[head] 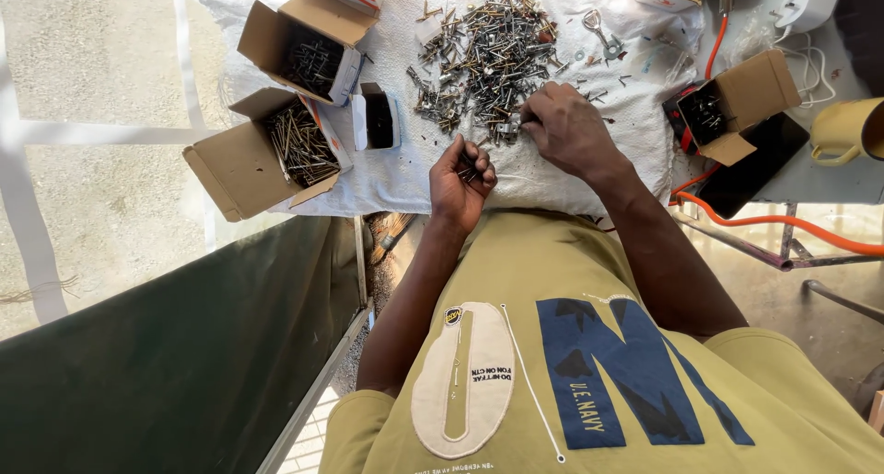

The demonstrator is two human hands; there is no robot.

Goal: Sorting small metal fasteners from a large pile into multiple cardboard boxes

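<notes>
While the head view looks straight down, entries as follows.

Left hand: left hand (460, 181) curled into a loose fist near the table's front edge, clenched on a few small dark screws (470, 171) — their ends show between thumb and fingers.

Right hand: right hand (564, 127) lies palm down at the near edge of the heap, fingertips (527, 121) pinching into the metal there; whether a piece is actually held between them cannot be told.

Heap: pile of mixed screws and nails (488, 55) spread loose on the white cloth (405, 175), just beyond both hands.

Boxes, left side: two open cardboard boxes — upper box (308, 43) with dark screws, lower box (262, 152) with long nails. A small white box (376, 117) stands open between them and the heap.

Box, right side: another open cardboard box (737, 101) with dark fasteners, well apart from the left hand.

Other items: orange cable (783, 221) runs along the table's right edge; yellow mug (847, 129) at far right; white charger (803, 6) at top right.
</notes>
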